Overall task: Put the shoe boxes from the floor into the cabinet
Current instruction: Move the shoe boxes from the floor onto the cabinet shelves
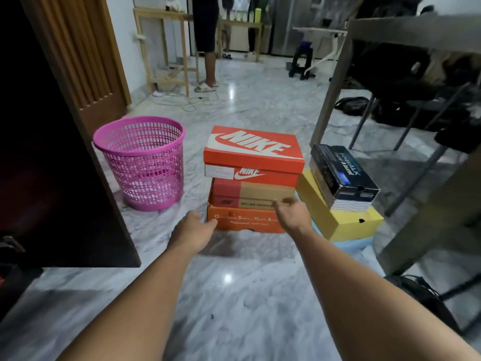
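We hold both bare forearms stretched forward from the near edge, converging slightly toward the middle. Our left hand is back-up, fingers loosely extended and pointing right and far, empty. Our right hand reaches a little farther, palm turned leftward, fingers spread and relaxed, grasping nothing. The two hands are apart.

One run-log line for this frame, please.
phase: reaching | left hand: open, empty | right hand: open, empty | target: three-box stack, Nike box on top | second stack: untouched
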Available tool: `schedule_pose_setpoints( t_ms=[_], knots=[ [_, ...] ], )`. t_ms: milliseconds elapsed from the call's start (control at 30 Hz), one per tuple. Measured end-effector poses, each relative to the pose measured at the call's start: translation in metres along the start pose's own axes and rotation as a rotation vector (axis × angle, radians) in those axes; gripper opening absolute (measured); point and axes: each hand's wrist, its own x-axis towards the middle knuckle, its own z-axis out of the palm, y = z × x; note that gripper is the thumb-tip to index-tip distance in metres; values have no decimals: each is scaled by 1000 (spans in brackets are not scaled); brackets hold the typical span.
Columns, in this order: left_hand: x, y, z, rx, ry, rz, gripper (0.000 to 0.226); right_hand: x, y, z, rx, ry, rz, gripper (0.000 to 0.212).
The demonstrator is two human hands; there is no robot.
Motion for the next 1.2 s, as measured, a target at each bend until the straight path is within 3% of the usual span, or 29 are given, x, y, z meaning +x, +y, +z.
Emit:
schedule_pose_setpoints(
  t_ms=[133,267,433,533,600,733,867,967,1200],
  knots=[
    [40,27,15,-123,91,40,67,46,-6,-28,111,246,29,52],
    [103,55,25,-234,161,23,68,104,-8,-35,167,299,123,59],
    [209,91,10,-487,237,-47,80,187,-11,-36,336,94,207,77],
    [248,106,12,-634,2,-170,79,221,-14,-27,353,-111,295,74],
    [255,112,16,-648,-126,-231,75,232,-16,-20,377,-157,362,67],
    [247,117,20,-650,-71,-290,69,232,-21,-27,444,-183,440,47],
    [216,121,11,-742,20,-296,40,216,-36,-46,474,-234,478,43],
    [182,122,-1,-752,-18,-341,35,195,-48,-69,477,-252,501,46],
    [36,109,-82,-735,-127,-509,31,97,-104,-125,351,-367,555,25]
  ],
)
